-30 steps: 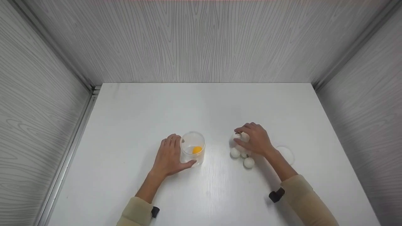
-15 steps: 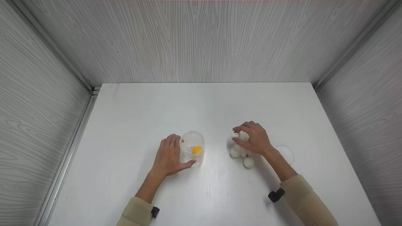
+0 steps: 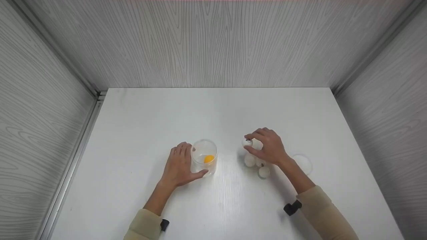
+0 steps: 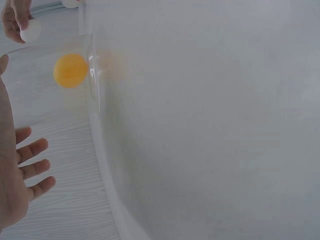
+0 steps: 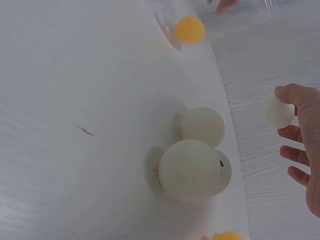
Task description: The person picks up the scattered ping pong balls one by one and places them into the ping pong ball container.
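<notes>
My left hand (image 3: pixel 179 165) curves round a clear plastic jar (image 3: pixel 205 143), thumb on its near side and fingers along its left. An orange ping-pong ball (image 3: pixel 209 159) lies inside the jar, showing plainly through the wall in the left wrist view. To the right, my right hand (image 3: pixel 269 146) pinches a white ping-pong ball (image 5: pixel 276 111) between thumb and fingertips, above the table. Beneath and beside that hand, several white balls (image 3: pixel 264 172) sit bunched together; the hand partly hides them. Dark print marks one white ball (image 5: pixel 200 170) in the right wrist view.
A round, pale see-through disc (image 3: pixel 303 164), like a lid, lies right of the right forearm. Another orange object (image 5: pixel 227 236) peeks in at the bottom of the right wrist view. Wood-grain panels (image 3: pixel 213 43) wall in the white table (image 3: pixel 160 113) at the back and both sides.
The right hand has lifted a white ball from the bunch and drifted slightly left and away from me with it. The left hand and the jar have stayed put.
</notes>
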Demonstrator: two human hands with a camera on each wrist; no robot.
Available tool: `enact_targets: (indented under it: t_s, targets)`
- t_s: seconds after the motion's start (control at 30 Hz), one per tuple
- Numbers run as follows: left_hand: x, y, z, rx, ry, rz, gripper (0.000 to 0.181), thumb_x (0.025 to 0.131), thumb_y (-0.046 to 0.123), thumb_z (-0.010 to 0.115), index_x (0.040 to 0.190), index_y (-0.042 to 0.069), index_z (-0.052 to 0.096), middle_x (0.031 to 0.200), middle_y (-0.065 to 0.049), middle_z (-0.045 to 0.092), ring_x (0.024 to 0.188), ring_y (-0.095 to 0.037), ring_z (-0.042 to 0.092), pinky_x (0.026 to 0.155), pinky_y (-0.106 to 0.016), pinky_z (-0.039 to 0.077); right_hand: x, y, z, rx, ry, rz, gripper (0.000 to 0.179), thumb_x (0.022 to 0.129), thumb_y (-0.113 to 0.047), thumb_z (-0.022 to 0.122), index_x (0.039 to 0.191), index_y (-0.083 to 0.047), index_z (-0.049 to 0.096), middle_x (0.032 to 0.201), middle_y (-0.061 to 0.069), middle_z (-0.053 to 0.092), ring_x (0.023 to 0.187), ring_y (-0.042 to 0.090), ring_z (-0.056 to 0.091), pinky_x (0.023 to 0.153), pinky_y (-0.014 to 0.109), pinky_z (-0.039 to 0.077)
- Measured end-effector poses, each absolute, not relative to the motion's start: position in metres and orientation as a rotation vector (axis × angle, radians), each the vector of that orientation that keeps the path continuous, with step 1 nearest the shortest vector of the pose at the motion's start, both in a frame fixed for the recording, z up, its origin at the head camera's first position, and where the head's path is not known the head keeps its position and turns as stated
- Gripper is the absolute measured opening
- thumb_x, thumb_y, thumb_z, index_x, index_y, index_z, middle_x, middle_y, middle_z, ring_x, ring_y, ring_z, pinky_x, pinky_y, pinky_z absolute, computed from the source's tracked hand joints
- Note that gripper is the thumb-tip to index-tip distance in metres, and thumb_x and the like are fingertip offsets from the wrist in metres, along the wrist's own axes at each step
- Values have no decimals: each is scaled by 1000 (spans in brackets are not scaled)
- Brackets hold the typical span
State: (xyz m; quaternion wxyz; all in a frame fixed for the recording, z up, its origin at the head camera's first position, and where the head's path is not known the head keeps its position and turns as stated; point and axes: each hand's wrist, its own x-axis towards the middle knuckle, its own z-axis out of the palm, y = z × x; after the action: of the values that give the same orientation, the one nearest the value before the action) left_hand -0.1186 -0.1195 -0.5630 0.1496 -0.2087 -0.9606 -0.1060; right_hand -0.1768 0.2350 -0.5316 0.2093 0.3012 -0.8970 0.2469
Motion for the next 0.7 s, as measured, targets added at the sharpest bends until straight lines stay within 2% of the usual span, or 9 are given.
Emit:
enact_targets:
  t_s: [0.7]
  targets:
    - [-119,-120,-563,-589,-2781,-324,87,80,74,70,129,3,55,127,-15,64,124,-31,59,102,-45,52,-171,215,-517,897,-2384,753,30,82,-30,89,109,-19,80,95,-1,77,90,21,69,82,42,57]
